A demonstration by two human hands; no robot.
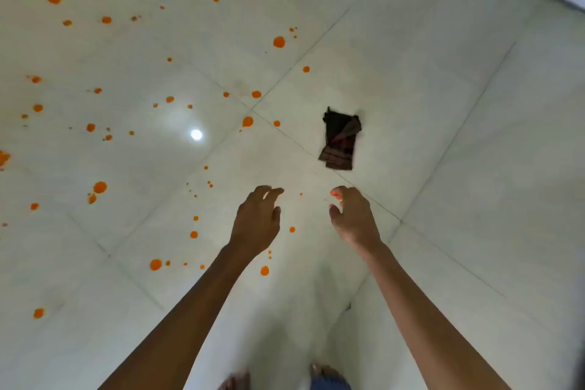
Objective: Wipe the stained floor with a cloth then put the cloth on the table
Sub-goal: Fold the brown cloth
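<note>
Dark brown folded cloth (340,139) lies flat on the glossy white tiled floor (443,104), just right of the crossing of tile joints, ahead of my hands and apart from both. My left hand (258,222) and right hand (353,218) hang over the tiles, fingers loosely curled, holding nothing. I judge the pick-up comes first. I'd send the right hand forward, pinch the cloth's near edge so the folds stay together, then sweep left across the scattered orange stains (279,41), nearest spots first. No table shows.
</note>
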